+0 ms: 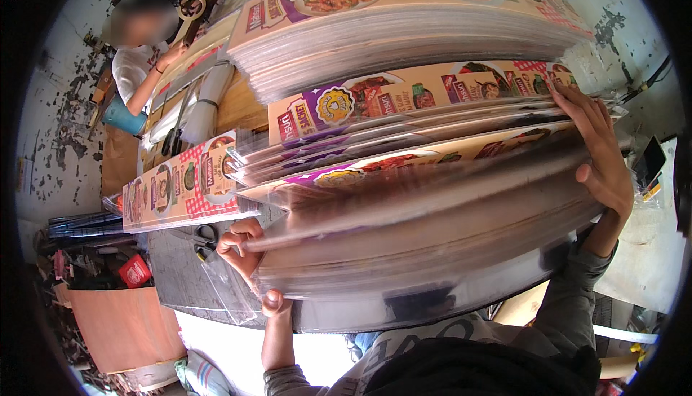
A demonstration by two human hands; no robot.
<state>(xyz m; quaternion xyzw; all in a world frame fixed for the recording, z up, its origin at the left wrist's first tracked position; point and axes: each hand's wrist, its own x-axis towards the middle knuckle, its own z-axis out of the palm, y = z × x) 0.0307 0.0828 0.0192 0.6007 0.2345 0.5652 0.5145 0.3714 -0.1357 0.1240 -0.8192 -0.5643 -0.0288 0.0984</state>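
Observation:
A thick bundle of long printed cardboard strips in clear plastic sleeves is tilted up in front of me, its layers fanned apart at the top. My left hand grips the bundle's lower left corner, fingers curled behind it and thumb on the near side. At the right end, my right hand holds the edge, with its fingers reaching over the far layers. Food pictures and a purple patch show on the loosened sleeved strips at the bundle's back. What lies beneath the bundle is mostly hidden.
Behind stands a tall stack of similar strips. More lie at left. Scissors rest on the dark tabletop by my left hand. A person works at far left beside plastic rolls. A phone lies at right.

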